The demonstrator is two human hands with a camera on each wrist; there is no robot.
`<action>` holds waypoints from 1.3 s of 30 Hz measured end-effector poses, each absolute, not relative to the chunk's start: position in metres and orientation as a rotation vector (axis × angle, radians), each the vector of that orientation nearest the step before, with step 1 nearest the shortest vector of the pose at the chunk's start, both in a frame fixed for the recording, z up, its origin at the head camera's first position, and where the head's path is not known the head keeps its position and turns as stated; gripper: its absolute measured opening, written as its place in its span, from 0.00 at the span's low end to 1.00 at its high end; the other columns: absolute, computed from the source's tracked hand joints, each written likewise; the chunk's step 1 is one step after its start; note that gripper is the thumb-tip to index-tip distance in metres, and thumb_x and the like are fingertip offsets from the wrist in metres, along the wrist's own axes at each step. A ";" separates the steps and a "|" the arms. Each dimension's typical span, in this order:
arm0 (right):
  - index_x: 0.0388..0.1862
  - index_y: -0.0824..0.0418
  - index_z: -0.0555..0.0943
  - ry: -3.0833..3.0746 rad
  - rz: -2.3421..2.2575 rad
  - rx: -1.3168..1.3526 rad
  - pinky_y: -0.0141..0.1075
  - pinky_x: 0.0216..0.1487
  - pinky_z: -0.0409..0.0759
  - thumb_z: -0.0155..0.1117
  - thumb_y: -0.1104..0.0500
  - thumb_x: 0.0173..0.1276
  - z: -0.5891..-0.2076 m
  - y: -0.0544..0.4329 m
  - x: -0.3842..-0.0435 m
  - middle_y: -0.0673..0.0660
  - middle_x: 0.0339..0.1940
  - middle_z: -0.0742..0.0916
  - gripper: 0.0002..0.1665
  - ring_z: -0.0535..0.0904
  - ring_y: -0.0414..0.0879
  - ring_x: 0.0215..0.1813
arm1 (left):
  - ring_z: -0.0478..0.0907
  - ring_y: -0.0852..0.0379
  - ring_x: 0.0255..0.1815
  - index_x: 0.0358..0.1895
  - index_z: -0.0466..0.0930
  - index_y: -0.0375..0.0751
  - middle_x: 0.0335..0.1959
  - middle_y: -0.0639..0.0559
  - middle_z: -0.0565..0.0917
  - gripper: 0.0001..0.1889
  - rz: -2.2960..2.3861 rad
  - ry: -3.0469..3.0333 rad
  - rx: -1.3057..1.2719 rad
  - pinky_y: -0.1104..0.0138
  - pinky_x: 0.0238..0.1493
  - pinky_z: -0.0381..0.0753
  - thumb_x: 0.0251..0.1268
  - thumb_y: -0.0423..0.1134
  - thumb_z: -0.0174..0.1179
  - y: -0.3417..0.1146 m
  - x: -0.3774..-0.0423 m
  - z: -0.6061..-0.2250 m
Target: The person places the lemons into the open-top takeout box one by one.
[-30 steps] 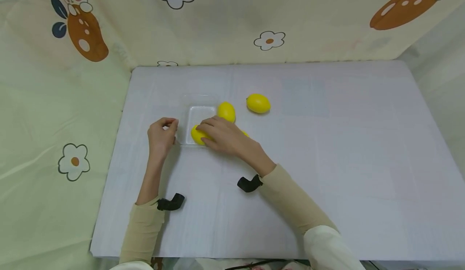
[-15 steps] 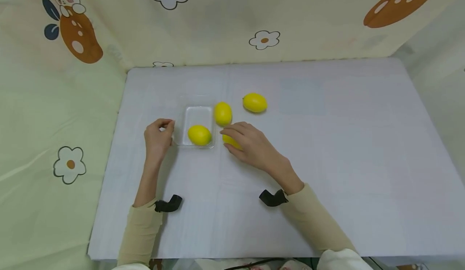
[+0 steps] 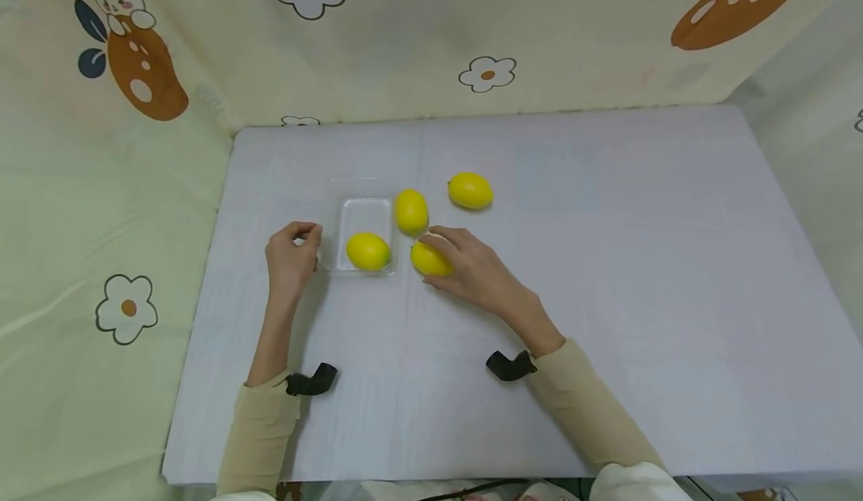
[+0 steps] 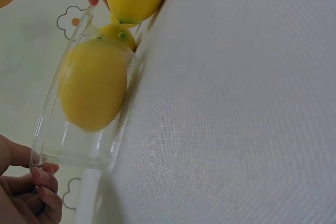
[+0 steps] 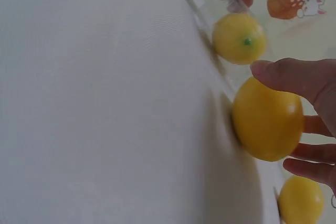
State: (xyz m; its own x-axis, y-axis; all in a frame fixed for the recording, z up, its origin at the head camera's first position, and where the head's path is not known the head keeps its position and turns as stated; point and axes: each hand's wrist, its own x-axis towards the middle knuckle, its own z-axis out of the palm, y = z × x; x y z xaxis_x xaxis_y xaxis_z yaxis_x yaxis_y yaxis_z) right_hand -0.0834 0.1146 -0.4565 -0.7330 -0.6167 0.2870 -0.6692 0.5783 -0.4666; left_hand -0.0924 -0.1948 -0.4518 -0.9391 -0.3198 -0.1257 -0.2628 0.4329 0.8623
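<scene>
My left hand pinches the left rim of a clear plastic container between thumb and fingers. One yellow lemon lies inside it, visible through the wall in the left wrist view. Just right of the container, my right hand holds a second lemon on the table. In the right wrist view the thumb lies against the near side of this lemon, and the other fingers are partly hidden behind it.
A lemon lies close to the container's right side, and another lemon sits farther back to the right. The white-covered table meets a patterned curtain at the back and left.
My right hand has left the lemon in the container and moved right onto the lemon beside it. My left hand stays at the container's rim. The head view has shifted slightly.
</scene>
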 end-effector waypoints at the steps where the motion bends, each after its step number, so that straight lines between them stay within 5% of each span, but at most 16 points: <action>1: 0.70 0.59 0.74 -2.736 0.864 1.100 0.52 0.70 0.77 0.79 0.55 0.63 -0.459 0.113 -0.084 0.65 0.69 0.79 0.38 0.77 0.59 0.67 | 0.70 0.68 0.10 0.51 0.85 0.30 0.35 0.47 0.80 0.14 -1.555 -2.611 0.533 0.77 0.17 0.71 0.75 0.38 0.60 -0.195 -0.092 -0.452; 6: 0.74 0.57 0.73 -2.824 0.875 1.085 0.52 0.71 0.75 0.75 0.56 0.66 -0.467 0.107 -0.084 0.64 0.71 0.77 0.38 0.77 0.58 0.68 | 0.70 0.68 0.10 0.51 0.85 0.30 0.36 0.46 0.80 0.14 -1.550 -2.615 0.544 0.77 0.17 0.72 0.75 0.39 0.60 -0.195 -0.092 -0.452; 14: 0.72 0.57 0.74 -2.777 0.849 1.080 0.48 0.59 0.84 0.73 0.59 0.68 -0.473 0.104 -0.084 0.64 0.70 0.77 0.34 0.79 0.57 0.63 | 0.69 0.67 0.10 0.52 0.85 0.30 0.37 0.46 0.80 0.15 -1.553 -2.618 0.553 0.77 0.18 0.73 0.75 0.40 0.59 -0.195 -0.093 -0.450; 39: 0.68 0.63 0.76 -2.592 0.931 1.116 0.44 0.61 0.84 0.77 0.57 0.64 -0.447 0.114 -0.072 0.62 0.63 0.82 0.35 0.83 0.55 0.59 | 0.70 0.69 0.09 0.51 0.84 0.28 0.35 0.47 0.79 0.15 -1.594 -2.603 0.480 0.76 0.17 0.72 0.74 0.38 0.59 -0.198 -0.091 -0.451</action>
